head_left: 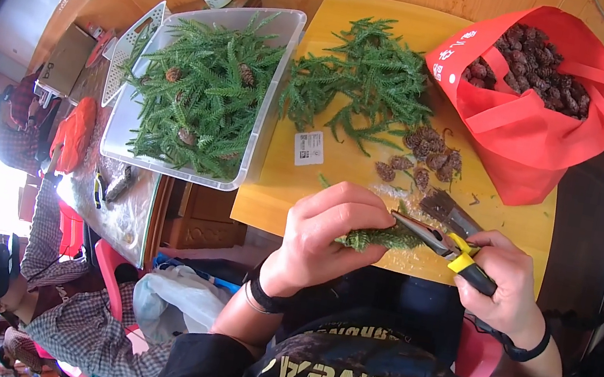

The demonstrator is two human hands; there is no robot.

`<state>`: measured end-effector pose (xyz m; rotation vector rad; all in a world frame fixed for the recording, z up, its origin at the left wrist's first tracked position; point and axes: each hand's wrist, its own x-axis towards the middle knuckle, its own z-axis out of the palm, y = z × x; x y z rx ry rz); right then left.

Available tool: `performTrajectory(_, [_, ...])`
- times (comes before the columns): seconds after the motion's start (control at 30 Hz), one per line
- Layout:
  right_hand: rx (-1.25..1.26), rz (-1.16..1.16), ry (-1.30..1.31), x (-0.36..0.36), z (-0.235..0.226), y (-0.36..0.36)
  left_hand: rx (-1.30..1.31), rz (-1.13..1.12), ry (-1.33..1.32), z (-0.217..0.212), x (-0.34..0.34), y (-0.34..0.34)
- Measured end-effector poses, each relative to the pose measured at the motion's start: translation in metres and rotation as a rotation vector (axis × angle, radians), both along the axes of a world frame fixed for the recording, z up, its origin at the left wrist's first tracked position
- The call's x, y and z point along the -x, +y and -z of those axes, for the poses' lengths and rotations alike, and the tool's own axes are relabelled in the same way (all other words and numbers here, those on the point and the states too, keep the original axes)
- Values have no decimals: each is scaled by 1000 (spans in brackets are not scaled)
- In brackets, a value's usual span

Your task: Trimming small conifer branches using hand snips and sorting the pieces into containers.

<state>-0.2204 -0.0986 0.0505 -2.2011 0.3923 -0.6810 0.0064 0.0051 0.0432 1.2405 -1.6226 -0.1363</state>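
Low over the near edge of the yellow table (267, 203), my left hand (331, 230) pinches a green artificial pine sprig (386, 240). My right hand (503, 284) is wrapped round the yellow-and-black handles of a pair of pliers (462, 261). The jaws point left and reach the sprig at my left fingertips; what exactly they bite on is too small to tell. Just beyond my hands lie several loose pinecones (426, 147) and a dark brown bundle (450, 212). Farther back spreads a pile of green sprigs (379, 73).
A clear plastic bin (266, 109) heaped with sprigs and a few pinecones stands left. At the right, a red bag (513, 161) holds many pinecones (537, 68). A white label (308, 148) lies on the table. A person in checked clothing (94, 334) sits at the lower left.
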Motion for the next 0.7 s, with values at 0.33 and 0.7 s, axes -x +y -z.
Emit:
performTrajectory(0.33, [-4, -161, 51, 0, -6, -12, -411, 544, 1172, 15, 8, 14])
performTrajectory(0.7, [6, -154, 4, -2, 4, -12, -573, 650, 1347, 20, 8, 10])
